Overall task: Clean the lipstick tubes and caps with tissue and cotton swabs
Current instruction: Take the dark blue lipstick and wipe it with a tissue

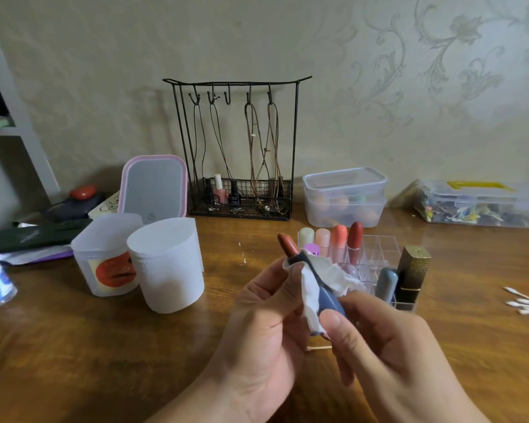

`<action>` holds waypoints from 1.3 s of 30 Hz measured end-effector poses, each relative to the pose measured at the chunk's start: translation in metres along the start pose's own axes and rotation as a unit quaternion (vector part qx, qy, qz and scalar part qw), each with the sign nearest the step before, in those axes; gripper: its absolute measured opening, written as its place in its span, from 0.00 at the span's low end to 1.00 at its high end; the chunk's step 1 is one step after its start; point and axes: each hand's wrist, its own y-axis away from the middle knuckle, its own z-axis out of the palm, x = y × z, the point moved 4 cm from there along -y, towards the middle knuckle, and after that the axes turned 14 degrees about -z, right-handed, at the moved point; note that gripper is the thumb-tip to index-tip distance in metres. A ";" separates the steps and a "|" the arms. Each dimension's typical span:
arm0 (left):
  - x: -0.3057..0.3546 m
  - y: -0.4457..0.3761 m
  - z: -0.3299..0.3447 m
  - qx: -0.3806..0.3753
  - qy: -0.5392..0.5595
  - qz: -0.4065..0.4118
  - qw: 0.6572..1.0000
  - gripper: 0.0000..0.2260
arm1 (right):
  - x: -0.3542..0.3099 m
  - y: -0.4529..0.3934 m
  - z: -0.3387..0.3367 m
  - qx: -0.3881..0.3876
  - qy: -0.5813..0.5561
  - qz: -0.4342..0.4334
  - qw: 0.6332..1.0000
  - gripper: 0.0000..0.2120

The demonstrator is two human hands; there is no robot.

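**Blue lipstick tube mid-wipe, tissue wrapped round it**

Left hand point(257, 325) fingers point(290, 273) are curled round the tissue point(321, 282) and the upper part of the blue lipstick tube point(329, 296), pinching it near the neck. Right hand point(388, 349) fingers clamp the tube's lower end, thumb pressed on the side. The reddish-brown bullet point(289, 244) sticks out, tilted up-left.

Just behind the tube sits the clear acrylic organizer point(376, 248) with several more lipsticks standing in it. Left of the tube stands a tissue roll point(167, 264). Far right of it, cotton swabs point(526, 305) lie on the worktop point(104, 346).
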 end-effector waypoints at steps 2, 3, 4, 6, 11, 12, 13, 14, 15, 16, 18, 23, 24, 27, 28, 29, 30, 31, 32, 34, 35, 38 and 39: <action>0.001 -0.002 0.001 -0.007 0.001 0.003 1.000 0.20 | 0.003 0.004 0.009 -0.025 -0.176 0.105 0.978 0.19; 0.002 -0.002 0.001 -0.014 -0.003 0.004 1.000 0.21 | 0.006 0.009 0.013 -0.014 -0.307 0.182 0.934 0.21; 0.003 -0.003 0.002 -0.021 -0.014 0.006 1.000 0.21 | 0.006 0.012 0.014 -0.008 -0.398 0.245 0.884 0.23; 0.002 -0.005 -0.001 0.003 -0.027 0.008 1.000 0.22 | 0.003 0.010 0.021 -0.018 -0.470 0.270 0.840 0.24; 0.000 -0.005 -0.005 0.040 -0.031 0.012 0.999 0.23 | 0.002 0.000 0.010 0.020 -0.234 0.148 0.961 0.16; -0.001 -0.005 -0.004 0.036 -0.028 0.006 0.999 0.24 | 0.001 0.001 0.012 0.009 -0.255 0.145 0.956 0.13; -0.002 -0.004 -0.004 0.030 -0.019 -0.001 0.999 0.26 | 0.002 0.003 0.016 0.005 -0.293 0.168 0.941 0.11; -0.002 -0.004 -0.003 0.021 -0.007 -0.009 1.000 0.28 | 0.008 0.007 0.019 0.016 -0.372 0.213 0.903 0.10; -0.001 -0.003 -0.002 0.006 0.004 -0.015 1.000 0.30 | 0.009 0.010 0.023 0.023 -0.480 0.265 0.836 0.10; 0.000 -0.002 0.001 -0.007 0.009 -0.022 1.000 0.30 | 0.006 0.009 0.026 0.004 -0.565 0.289 0.773 0.09; 0.001 -0.001 0.003 -0.010 0.004 -0.020 1.000 0.29 | -0.003 0.006 0.028 -0.013 -0.612 0.285 0.737 0.11; 0.001 -0.003 0.000 0.033 -0.019 0.015 0.999 0.23 | -0.006 0.002 0.008 0.020 -0.213 0.133 0.968 0.15; 0.000 -0.002 0.002 0.024 -0.021 0.010 0.999 0.22 | -0.005 0.004 0.009 0.017 -0.229 0.124 0.965 0.15; -0.001 0.001 0.004 -0.015 -0.028 0.005 0.999 0.21 | -0.006 0.016 0.015 0.016 -0.410 0.228 0.883 0.10; -0.001 0.003 0.006 -0.025 -0.053 0.005 0.998 0.19 | -0.011 0.011 0.017 0.018 -0.474 0.248 0.845 0.09; -0.001 0.003 0.008 -0.025 -0.071 0.006 0.997 0.18 | -0.015 0.006 0.020 -0.001 -0.503 0.242 0.830 0.09; -0.001 0.002 0.007 -0.011 -0.078 0.009 0.997 0.18 | -0.011 0.007 0.021 -0.032 -0.486 0.203 0.849 0.11; -0.001 0.000 0.004 0.012 -0.076 0.016 0.997 0.19 | -0.002 0.004 0.019 -0.034 -0.430 0.207 0.878 0.15; -0.001 -0.002 0.001 0.035 -0.064 0.021 0.997 0.21 | 0.000 0.003 0.016 -0.040 -0.358 0.186 0.914 0.18; -0.001 -0.004 0.000 0.027 -0.013 0.018 0.999 0.22 | 0.000 0.004 0.011 -0.007 -0.250 0.155 0.956 0.13; -0.002 -0.004 0.002 0.013 0.001 0.010 1.000 0.23 | 0.001 0.005 0.013 -0.002 -0.249 0.160 0.955 0.11; -0.001 -0.001 0.004 -0.008 0.014 -0.015 1.000 0.29 | 0.002 0.009 0.026 0.025 -0.468 0.272 0.840 0.25; -0.001 -0.001 0.002 -0.008 0.011 -0.027 1.000 0.33 | 0.001 0.011 0.028 0.041 -0.532 0.286 0.796 0.34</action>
